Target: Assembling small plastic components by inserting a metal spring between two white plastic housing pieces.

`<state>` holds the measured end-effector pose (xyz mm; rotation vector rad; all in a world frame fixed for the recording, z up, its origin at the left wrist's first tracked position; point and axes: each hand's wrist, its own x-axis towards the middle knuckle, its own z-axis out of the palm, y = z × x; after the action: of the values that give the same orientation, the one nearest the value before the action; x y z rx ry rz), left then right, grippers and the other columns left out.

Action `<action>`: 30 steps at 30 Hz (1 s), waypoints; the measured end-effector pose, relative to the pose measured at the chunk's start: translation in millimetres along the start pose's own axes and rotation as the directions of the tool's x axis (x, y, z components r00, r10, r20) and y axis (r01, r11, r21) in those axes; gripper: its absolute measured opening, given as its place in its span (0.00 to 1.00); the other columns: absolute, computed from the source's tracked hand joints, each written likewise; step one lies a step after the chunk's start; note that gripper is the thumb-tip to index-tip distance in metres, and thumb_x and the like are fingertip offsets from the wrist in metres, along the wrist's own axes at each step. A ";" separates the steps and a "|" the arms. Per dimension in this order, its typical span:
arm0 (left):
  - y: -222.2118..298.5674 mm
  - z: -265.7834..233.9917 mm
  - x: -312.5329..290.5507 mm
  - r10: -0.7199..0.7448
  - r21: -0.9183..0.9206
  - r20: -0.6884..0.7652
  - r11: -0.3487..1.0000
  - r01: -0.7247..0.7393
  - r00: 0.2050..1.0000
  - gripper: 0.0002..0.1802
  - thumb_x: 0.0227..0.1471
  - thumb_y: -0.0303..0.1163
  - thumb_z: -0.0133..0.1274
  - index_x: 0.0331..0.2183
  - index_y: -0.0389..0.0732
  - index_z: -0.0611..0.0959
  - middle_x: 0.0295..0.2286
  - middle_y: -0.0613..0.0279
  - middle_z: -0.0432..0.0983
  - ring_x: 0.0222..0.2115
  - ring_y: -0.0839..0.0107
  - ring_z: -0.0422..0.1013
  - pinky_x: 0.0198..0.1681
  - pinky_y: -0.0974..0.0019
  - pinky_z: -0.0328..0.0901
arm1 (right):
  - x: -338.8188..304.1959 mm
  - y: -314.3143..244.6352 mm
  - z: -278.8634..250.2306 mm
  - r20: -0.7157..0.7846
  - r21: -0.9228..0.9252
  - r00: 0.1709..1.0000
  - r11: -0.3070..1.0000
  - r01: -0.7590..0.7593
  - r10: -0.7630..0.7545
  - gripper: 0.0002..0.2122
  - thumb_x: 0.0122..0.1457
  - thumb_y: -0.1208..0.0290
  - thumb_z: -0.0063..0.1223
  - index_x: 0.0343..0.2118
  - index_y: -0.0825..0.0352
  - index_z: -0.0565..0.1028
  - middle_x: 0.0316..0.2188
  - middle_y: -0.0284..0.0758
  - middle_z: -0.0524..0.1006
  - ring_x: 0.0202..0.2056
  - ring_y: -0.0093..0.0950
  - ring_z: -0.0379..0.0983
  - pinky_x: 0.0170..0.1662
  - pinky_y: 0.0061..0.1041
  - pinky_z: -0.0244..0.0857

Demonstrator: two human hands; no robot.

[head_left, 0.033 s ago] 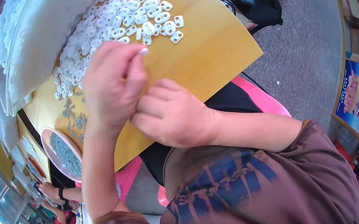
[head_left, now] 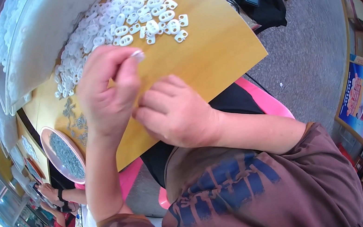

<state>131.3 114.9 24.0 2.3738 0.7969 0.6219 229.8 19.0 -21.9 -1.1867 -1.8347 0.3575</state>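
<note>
My left hand [head_left: 110, 89] is above the table, thumb and forefinger pinched on a small white plastic piece [head_left: 137, 55]. To its right and a little nearer me is my right hand [head_left: 179, 114], back upward and fingers curled in; anything inside them is hidden. Beyond my left hand, a heap of white plastic pieces [head_left: 121, 30], mostly oval with two holes, spreads over the yellow-brown table [head_left: 209, 48]. Several small grey metal bits [head_left: 68, 110] lie left of my left wrist. A pink bowl [head_left: 47, 150] beside them holds many thin grey bits.
A large clear bag [head_left: 40, 45] full of white pieces stands at the far left of the table. A black bag [head_left: 272, 10] with a dark-screened device lies beyond the right corner. Other people's hands [head_left: 49, 193] are at the lower left. A pink stool [head_left: 263, 96] shows beneath the table edge.
My left hand has shifted slightly left and nearer me with the white piece in its pinch. The gap between my hands has widened a little; my right hand has barely moved.
</note>
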 end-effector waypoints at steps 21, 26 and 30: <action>35.4 -7.2 -140.1 -0.692 -0.896 -0.166 0.403 0.186 0.702 0.03 0.45 0.20 0.48 0.27 0.33 0.75 0.24 0.64 0.67 0.18 0.83 0.60 0.21 0.81 0.55 | 15.0 -40.2 1.1 0.220 0.533 0.969 0.818 -0.216 0.113 0.10 0.45 0.83 0.50 0.34 0.73 0.72 0.28 0.37 0.71 0.29 0.26 0.67 0.32 0.21 0.60; 32.9 -6.3 -153.6 -0.592 -0.801 -0.293 0.580 0.145 0.751 0.04 0.44 0.20 0.49 0.28 0.32 0.75 0.25 0.64 0.66 0.23 0.82 0.61 0.25 0.81 0.56 | 14.4 -45.6 9.9 0.207 0.534 0.978 0.833 -0.141 0.033 0.09 0.43 0.84 0.52 0.31 0.72 0.72 0.26 0.37 0.72 0.28 0.26 0.67 0.31 0.20 0.61; 34.1 -5.5 -163.0 -0.640 -0.899 -0.198 0.421 0.123 0.742 0.05 0.45 0.20 0.48 0.29 0.32 0.75 0.26 0.64 0.66 0.23 0.82 0.62 0.24 0.81 0.56 | 14.1 -52.8 13.8 0.167 0.439 0.986 0.896 -0.070 -0.005 0.09 0.39 0.86 0.52 0.27 0.69 0.73 0.23 0.35 0.72 0.24 0.27 0.68 0.26 0.21 0.62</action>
<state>24.8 -12.5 9.5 1.0099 0.9429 1.1458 186.1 7.4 11.7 -0.8873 -1.7449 0.8677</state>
